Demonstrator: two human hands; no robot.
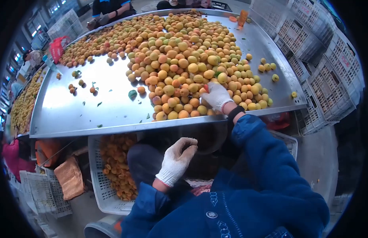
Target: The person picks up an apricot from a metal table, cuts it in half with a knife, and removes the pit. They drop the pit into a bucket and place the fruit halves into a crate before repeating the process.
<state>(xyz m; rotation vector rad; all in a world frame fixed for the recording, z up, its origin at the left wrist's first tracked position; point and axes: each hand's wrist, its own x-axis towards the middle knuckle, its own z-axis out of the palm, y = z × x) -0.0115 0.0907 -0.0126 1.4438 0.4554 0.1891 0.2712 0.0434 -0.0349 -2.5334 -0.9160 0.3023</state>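
right hand sits in the apricot pile at the table's near edge, fingers curled on 1 fruit; left hand hangs below the edge, loosely closed, can't tell if holding anything

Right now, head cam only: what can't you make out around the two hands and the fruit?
- Right hand: its palm side is pressed into the apricot pile, so any grip is hidden.
- Left hand: fingers curled; the glove hides any contents.
- White crate under the metal table: its far part is covered by the table edge.
- Person at the far edge: cut off by the frame top.
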